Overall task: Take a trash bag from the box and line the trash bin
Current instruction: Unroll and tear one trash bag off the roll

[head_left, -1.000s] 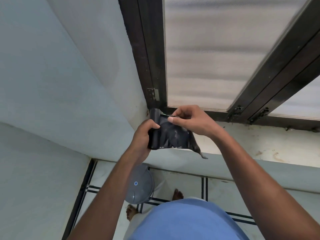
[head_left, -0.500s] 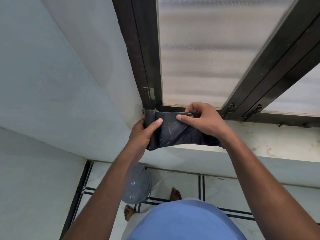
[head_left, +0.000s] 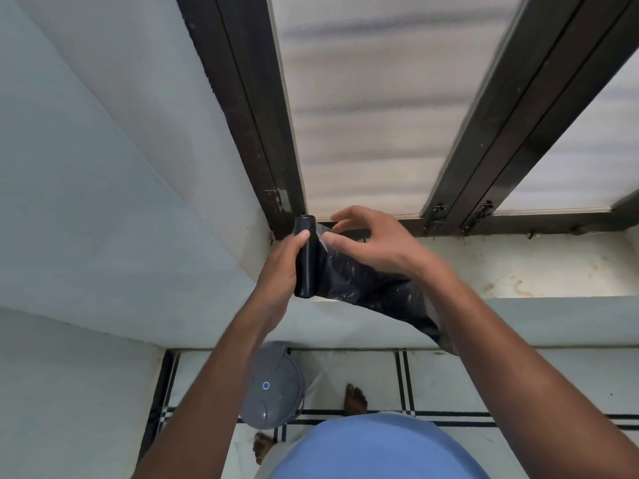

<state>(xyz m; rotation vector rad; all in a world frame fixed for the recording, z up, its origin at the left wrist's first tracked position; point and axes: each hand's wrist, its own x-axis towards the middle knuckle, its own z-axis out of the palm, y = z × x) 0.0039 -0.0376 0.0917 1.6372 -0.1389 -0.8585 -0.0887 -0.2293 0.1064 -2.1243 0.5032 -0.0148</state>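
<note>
Pale blue-grey walls (head_left: 86, 188) meet at a corner; dark window frame (head_left: 242, 126) with frosted panes (head_left: 363, 98) rises straight above the roll of bags. Stained white window sill (head_left: 518, 267) runs right of the roll, behind the right wrist. Floor (head_left: 449, 385) far below the roll: white tiles with dark double lines.

Grey trash bin (head_left: 273, 388), lid closed, small blue dot on the lid, stands on the floor below the roll, partly covered by the left forearm. Two bare feet on the tiles, one just right of the bin, one at its lower edge. Blue garment fills the bottom of the view, below the bin.

Black trash bag roll (head_left: 306, 261) held upright in front of the sill corner, well above the bin. One unrolled bag (head_left: 380, 292) trails from the roll rightward and down, passing under the right wrist; its far end hangs past the sill edge.

Left hand (head_left: 281, 267): grips the roll, fingers curled behind it, thumb pressed across its front.

Right hand (head_left: 373, 243): fingers spread and slightly bent above the unrolled sheet, thumb tip near the film just right of the roll. Slight motion blur; cannot tell whether the fingers pinch the film.
</note>
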